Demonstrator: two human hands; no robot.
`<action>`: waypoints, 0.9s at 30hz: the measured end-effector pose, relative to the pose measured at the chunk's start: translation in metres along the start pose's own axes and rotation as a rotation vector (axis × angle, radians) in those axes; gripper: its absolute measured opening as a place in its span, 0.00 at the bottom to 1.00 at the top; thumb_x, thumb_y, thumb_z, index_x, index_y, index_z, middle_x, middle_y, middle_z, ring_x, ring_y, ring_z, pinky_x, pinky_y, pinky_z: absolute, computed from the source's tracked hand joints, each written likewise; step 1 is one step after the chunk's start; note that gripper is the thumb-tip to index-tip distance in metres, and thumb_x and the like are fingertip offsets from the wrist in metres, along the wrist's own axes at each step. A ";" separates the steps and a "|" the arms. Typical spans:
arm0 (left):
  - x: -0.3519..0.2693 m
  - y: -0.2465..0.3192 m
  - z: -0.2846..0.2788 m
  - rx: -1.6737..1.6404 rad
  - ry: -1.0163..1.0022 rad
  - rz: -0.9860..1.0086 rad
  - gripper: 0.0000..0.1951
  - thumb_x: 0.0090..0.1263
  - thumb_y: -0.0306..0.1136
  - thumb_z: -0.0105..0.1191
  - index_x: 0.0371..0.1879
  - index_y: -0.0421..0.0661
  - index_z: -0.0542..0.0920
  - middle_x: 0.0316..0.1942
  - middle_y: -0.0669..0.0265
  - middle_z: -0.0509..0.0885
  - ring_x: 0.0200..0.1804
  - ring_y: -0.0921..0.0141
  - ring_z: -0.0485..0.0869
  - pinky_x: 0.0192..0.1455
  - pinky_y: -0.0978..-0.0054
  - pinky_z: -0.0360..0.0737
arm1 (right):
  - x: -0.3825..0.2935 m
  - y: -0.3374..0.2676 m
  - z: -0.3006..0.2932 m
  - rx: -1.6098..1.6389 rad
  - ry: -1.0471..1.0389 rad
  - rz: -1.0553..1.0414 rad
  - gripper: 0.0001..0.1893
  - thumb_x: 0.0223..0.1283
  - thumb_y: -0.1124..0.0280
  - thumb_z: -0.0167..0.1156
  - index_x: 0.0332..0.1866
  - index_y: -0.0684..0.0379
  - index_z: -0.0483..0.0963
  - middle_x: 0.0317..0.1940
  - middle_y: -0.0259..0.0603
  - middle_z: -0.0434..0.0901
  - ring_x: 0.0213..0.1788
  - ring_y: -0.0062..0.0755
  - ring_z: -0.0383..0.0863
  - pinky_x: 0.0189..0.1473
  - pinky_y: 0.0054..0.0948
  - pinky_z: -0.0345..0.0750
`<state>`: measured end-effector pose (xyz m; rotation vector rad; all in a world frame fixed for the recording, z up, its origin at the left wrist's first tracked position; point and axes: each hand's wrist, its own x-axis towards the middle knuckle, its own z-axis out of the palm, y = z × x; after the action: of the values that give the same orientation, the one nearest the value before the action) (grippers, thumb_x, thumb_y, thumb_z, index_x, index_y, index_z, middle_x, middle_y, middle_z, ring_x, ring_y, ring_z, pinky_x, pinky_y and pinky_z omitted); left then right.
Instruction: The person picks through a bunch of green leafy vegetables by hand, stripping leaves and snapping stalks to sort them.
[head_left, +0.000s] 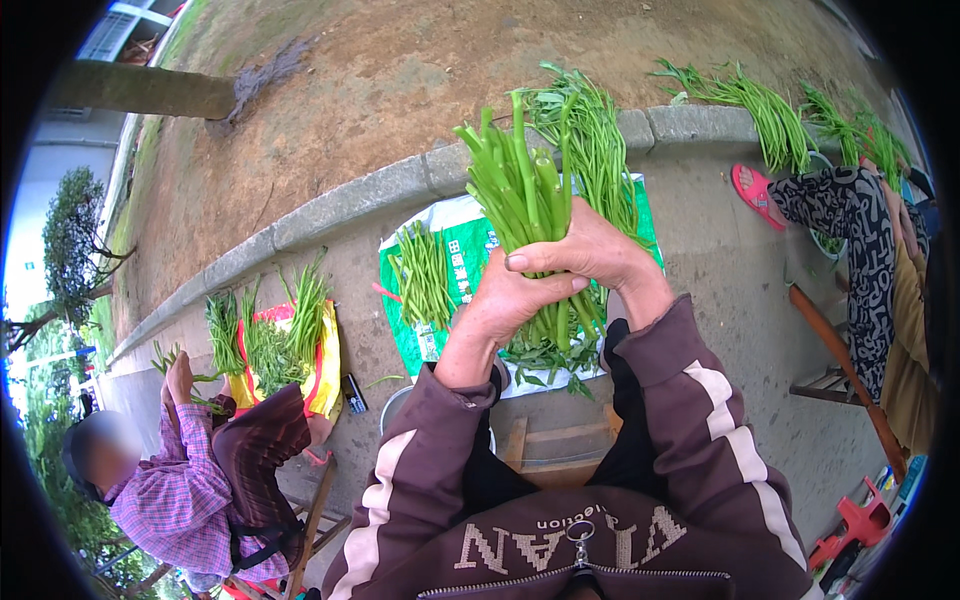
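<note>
Both hands grip a thick bundle of green leafy-vegetable stalks (529, 202), its cut ends pointing up and away from me. My left hand (487, 307) wraps the bundle from the left, and my right hand (600, 244) clasps it from the right, thumbs close together across the front. Below them lies a green and white woven plastic sack (472, 247) spread on the pavement. A smaller pile of trimmed stalks (421, 274) rests on its left part. Long leafy stems (600, 142) lie from the curb onto the sack, and loose leaves (555, 360) lie at its near edge.
A stone curb (360, 199) runs behind the sack. At left, a seated person (180, 480) handles greens beside a yellow and red sack (326, 360). Another seated person (862, 247) is at right near more greens (765, 120). A basin (394, 409) stands near my left forearm.
</note>
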<state>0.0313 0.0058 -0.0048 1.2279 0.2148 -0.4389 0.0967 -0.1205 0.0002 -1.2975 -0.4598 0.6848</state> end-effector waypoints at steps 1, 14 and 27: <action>-0.001 -0.003 0.001 -0.045 -0.008 -0.018 0.22 0.51 0.19 0.63 0.47 0.39 0.75 0.40 0.67 0.80 0.41 0.74 0.80 0.42 0.77 0.80 | 0.000 0.002 0.000 0.004 0.004 -0.018 0.28 0.42 0.63 0.66 0.51 0.64 0.70 0.43 0.36 0.75 0.46 0.24 0.71 0.50 0.27 0.69; 0.001 -0.022 -0.012 -0.332 -0.176 -0.038 0.27 0.55 0.26 0.60 0.56 0.40 0.68 0.47 0.63 0.77 0.49 0.70 0.77 0.51 0.72 0.75 | -0.004 0.000 -0.008 0.049 -0.095 0.122 0.27 0.43 0.65 0.66 0.51 0.65 0.71 0.41 0.36 0.77 0.42 0.22 0.74 0.45 0.23 0.71; 0.027 0.003 -0.045 -0.642 0.486 0.356 0.11 0.63 0.33 0.56 0.40 0.41 0.76 0.38 0.63 0.80 0.41 0.70 0.79 0.47 0.70 0.78 | -0.007 -0.014 0.040 -0.476 0.369 -0.294 0.10 0.52 0.72 0.64 0.38 0.65 0.77 0.25 0.37 0.81 0.24 0.21 0.77 0.26 0.24 0.72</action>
<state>0.0601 0.0434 -0.0272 0.6941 0.4977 0.2413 0.0685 -0.0983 0.0231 -1.7171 -0.5126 0.0784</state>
